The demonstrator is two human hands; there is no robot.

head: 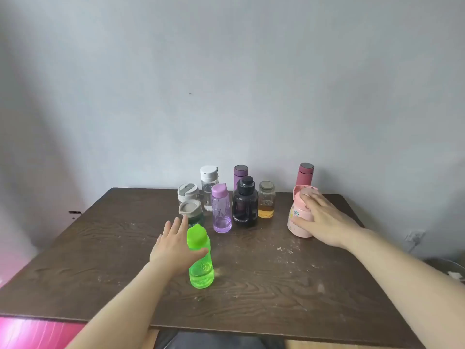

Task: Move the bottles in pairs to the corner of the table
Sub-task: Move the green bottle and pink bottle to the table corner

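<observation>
A green bottle (201, 260) stands on the table's front middle. My left hand (173, 245) is against its left side, with the thumb across its front and the fingers straight and spread behind it, not curled. A pink bottle (298, 217) stands at the right, and my right hand (324, 220) wraps it from the right, with fingers on the lid and thumb low on the body. Behind it a red flask (305, 173) stands near the back right corner.
Several bottles cluster at the back middle of the brown table (251, 293): a purple clear bottle (221, 210), a black jug (245, 202), a jar of amber liquid (266, 200), a purple flask (240, 173), a white-capped bottle (208, 185) and two grey-lidded cups (188, 205). The wall is right behind.
</observation>
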